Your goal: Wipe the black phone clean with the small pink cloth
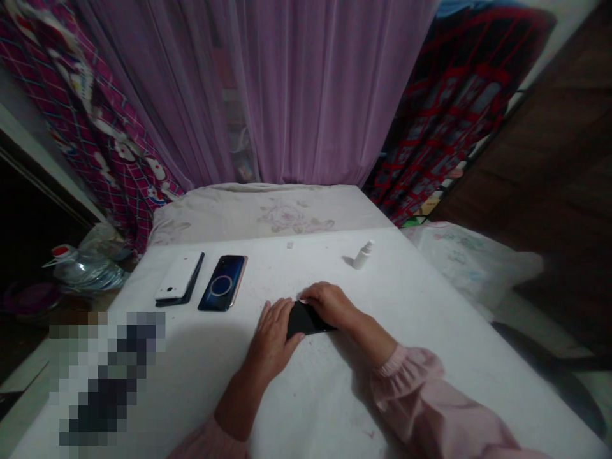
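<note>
A black phone [305,320] lies flat on the white table [296,395] in front of me. My left hand [272,338] rests flat on the table with its fingers stretched along the phone's left edge. My right hand [329,305] lies over the phone's far and right side, fingers curled down on it. Both sleeves are pink. Most of the phone's far half is hidden under my right hand.
A dark blue phone [222,282] and a white phone [178,278] stacked on a dark one lie at the left. A small white spray bottle [363,255] lies at the back right. Purple curtains hang behind. A pixelated patch covers the near left.
</note>
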A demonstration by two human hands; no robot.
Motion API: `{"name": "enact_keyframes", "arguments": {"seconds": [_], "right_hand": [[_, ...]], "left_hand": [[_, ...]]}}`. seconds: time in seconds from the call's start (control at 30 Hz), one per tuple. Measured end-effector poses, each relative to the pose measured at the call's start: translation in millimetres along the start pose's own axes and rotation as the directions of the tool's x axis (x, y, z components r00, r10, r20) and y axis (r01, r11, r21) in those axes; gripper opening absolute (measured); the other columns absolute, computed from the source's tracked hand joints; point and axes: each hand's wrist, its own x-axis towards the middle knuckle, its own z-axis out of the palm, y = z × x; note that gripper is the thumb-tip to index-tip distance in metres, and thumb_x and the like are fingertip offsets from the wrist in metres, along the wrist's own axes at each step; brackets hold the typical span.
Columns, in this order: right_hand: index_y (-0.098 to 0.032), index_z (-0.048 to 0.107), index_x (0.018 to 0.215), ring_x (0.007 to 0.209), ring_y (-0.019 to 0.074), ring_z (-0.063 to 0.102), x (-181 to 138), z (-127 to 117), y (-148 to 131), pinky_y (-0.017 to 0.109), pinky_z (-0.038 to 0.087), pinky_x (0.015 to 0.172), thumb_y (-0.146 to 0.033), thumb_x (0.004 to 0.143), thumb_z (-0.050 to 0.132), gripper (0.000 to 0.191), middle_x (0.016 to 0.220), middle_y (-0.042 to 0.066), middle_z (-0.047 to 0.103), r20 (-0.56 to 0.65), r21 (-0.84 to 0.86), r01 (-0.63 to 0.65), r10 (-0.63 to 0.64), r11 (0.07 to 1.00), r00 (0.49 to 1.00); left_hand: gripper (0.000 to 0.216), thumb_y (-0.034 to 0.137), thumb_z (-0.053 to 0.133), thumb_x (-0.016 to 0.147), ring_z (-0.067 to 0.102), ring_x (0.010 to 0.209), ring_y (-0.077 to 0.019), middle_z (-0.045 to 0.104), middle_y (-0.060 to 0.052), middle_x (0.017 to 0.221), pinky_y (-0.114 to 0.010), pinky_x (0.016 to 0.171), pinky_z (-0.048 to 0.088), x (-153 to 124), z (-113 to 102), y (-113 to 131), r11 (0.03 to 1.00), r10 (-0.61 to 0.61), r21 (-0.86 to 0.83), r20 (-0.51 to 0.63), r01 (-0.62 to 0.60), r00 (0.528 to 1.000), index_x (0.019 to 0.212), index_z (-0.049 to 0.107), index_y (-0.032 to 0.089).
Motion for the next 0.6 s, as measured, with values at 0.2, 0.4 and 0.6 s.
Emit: {"name": "enact_keyframes", "arguments": {"seconds": [0.2,0.4,0.6], "right_hand": [[-0.026,0.077,0.099,0.094,0.0221,0.069,-25,-24,38,0.033,0.052,0.083,-0.014,0.087,0.058,0.025,0.099,0.003,0.076,0.043,-0.013,-0.164,0.165,0.986,0.985],[-0.025,0.077,0.095,0.095,0.0221,0.068,-18,-18,28,0.032,0.050,0.084,-0.013,0.085,0.059,0.025,0.097,0.004,0.076,0.048,-0.005,-0.194,0.194,0.981,0.980],[-0.024,0.076,0.098,0.091,0.0194,0.067,1,11,-3,0.030,0.050,0.084,-0.013,0.087,0.058,0.024,0.095,0.004,0.076,-0.055,0.062,-0.017,0.020,0.998,0.998]], "left_hand": [[0.050,0.026,0.057,0.087,0.045,0.134,-0.0289,0.055,-0.014,0.138,-0.060,0.116,0.023,1,-1,3,0.999,-0.026,-0.021,-0.027,0.025,0.999,0.133,0.038,0.019],[0.048,0.024,0.060,0.085,0.046,0.134,-0.0293,0.056,-0.013,0.136,-0.060,0.116,0.023,2,-1,5,0.999,-0.029,-0.046,-0.043,0.027,0.999,0.128,0.040,0.020],[0.047,0.025,0.061,0.084,0.047,0.132,-0.0292,0.058,-0.012,0.133,-0.060,0.116,0.023,2,-1,7,0.998,-0.037,-0.044,-0.069,0.034,0.997,0.126,0.041,0.021]]}}
